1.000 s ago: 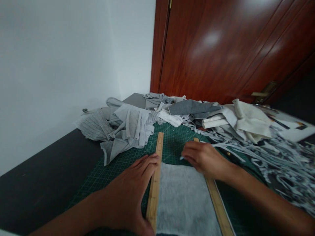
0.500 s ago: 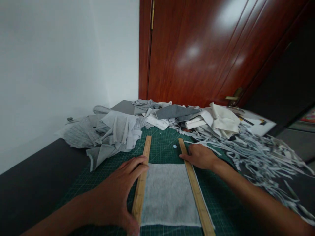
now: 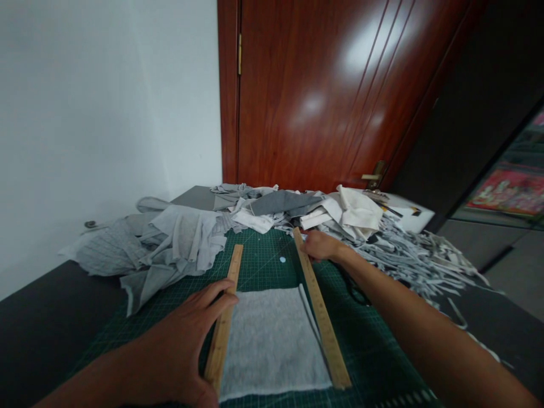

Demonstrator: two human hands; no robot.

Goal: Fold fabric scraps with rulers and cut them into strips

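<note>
At the far left, a heap of grey fabric scraps lies on the dark worktop, spilling onto the left edge of the green cutting mat. Just right of it, near the viewer, the left hand lies flat with fingers spread and pressed on the left wooden ruler, which runs from near to far along the left edge of a grey fabric rectangle. That rectangle lies flat on the mat between the two rulers. Along its right edge a thin cut strip of the same cloth lies touching the right wooden ruler, which slants away from near right to far left. The right hand rests on the far end of this ruler, fingers curled down on it; whether it grips or only presses cannot be told. A small pale dot sits on the mat between the rulers' far ends. Beyond, folded white and grey cloth pieces are piled at the mat's far edge, and to the right a tangle of narrow cut fabric strips spreads over the worktop. No containers show.
</note>
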